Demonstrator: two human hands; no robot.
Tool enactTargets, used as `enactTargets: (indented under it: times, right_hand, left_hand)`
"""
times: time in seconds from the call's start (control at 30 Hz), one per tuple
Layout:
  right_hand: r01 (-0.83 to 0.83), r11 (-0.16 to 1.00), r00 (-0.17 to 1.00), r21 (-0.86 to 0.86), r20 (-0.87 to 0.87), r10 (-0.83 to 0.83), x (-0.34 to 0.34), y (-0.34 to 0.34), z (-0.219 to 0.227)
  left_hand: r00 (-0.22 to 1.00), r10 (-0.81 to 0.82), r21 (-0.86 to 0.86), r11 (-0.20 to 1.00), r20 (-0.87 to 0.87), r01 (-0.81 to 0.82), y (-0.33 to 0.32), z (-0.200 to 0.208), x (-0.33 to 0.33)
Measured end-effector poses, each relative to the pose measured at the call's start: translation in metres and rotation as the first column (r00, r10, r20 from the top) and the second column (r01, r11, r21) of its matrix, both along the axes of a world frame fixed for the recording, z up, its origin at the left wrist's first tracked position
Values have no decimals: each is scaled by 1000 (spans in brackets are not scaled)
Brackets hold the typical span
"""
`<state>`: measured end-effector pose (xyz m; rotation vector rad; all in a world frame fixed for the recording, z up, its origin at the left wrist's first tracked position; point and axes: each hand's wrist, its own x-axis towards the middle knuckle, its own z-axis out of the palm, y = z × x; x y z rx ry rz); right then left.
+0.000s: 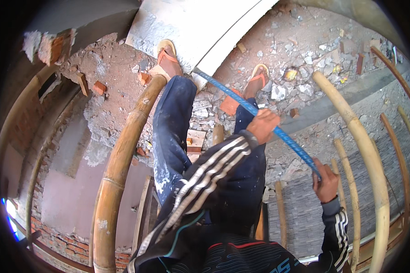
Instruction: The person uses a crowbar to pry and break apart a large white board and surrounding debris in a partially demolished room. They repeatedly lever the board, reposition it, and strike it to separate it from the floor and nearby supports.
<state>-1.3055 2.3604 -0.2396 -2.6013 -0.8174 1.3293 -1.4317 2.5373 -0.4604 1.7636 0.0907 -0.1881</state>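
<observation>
A long blue metal bar (pixel 243 103) runs slantwise across the view. Its narrow, darker tip lies at the lower edge of a large pale slab (pixel 182 32); whether it presses on the slab I cannot tell. Partway along the bar, my left hand (pixel 263 126) is closed around it, with that arm reaching across my lap. Farther down, my right hand (pixel 326 183) grips the bar near its other end. One sandalled foot (pixel 169 59) stands at the slab's corner, the other (pixel 258 82) on the rubble to its right.
Rubble (pixel 314 59) with broken brick and concrete covers the ground. Thick bamboo poles rise on the left (pixel 118 177) and right (pixel 357 123) of my legs. Above left juts a broken wall edge (pixel 54 45) with exposed brick.
</observation>
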Motion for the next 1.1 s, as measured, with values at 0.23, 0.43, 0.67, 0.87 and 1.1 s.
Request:
enactTargets:
  times: [0.23,0.43,0.67,0.87,1.1]
  right_hand:
    - [-91,995,960,30,-264,96,47,196,94]
    - [-395,918,870,-19,-327,368,64,279,116]
    - [-292,956,950,-10,-119,288,113,340,164]
    - [-194,971,957,-137,-245,156,88,352,148]
    - [-129,975,963,-180,-256,80,83,359,165]
  left_hand:
    - [957,255,86,966,-135,-245,110,78,25]
    - [870,493,76,867,3,-492,153,92,25]
    - [757,641,-62,766,125,-639,194,125,89]
    - [812,584,-113,808,13,-579,176,104,81]
    - [741,664,-208,743,104,-636,172,114,76]
